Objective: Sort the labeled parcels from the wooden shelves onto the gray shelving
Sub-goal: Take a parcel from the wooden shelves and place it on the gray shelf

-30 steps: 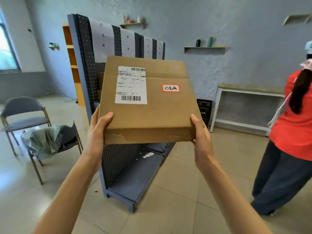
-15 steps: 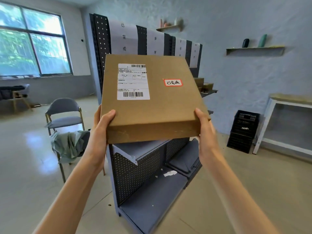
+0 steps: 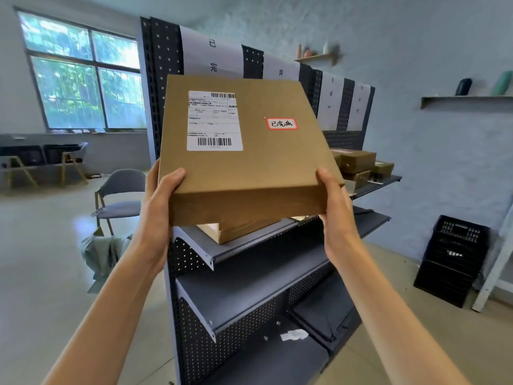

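Gray shelving (image 3: pixel 249 247) nearer now, parcel (image 3: pixel 244 151) gripped between left hand (image 3: pixel 159 201) and right hand (image 3: pixel 334 207), windowed room.

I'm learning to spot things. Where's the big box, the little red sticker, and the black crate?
big box (image 3: pixel 249 168), head view, top face.
little red sticker (image 3: pixel 282 123), head view, its middle.
black crate (image 3: pixel 451 258), head view, front wall.

We see a daylit room, bright but soft, with light coming from the window (image 3: pixel 83 76) in the upper left of the frame, which is nearly washed out. A pale glare lies on the floor (image 3: pixel 41 245) at the left. The parcel (image 3: pixel 244 151) at centre is fairly sharp, its label print smeared. Wide-angle distortion bends the edges, and the wall shelf (image 3: pixel 319 55) at top centre is blurred.
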Available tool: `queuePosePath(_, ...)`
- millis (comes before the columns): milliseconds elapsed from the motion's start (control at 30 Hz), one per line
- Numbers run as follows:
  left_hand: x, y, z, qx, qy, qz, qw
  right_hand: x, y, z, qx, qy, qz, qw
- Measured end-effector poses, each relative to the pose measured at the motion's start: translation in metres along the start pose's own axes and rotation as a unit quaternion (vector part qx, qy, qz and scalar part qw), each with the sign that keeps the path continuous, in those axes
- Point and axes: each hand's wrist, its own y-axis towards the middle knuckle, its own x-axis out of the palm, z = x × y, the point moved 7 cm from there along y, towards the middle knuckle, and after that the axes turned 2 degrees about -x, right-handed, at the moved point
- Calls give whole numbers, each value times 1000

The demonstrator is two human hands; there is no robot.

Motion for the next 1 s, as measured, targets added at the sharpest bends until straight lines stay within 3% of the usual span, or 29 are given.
queuePosePath(533, 77, 93, -52, 16, 72, 153, 986, 4, 199, 50, 33, 13, -164, 986)
queuePosePath(767, 80, 105, -63, 14, 91, 204, 975, 20, 231, 82, 69, 21, -212, 975)
queuePosePath(1000, 75, 126, -69, 8, 112, 209, 971, 41, 255, 100, 85, 23, -227, 970)
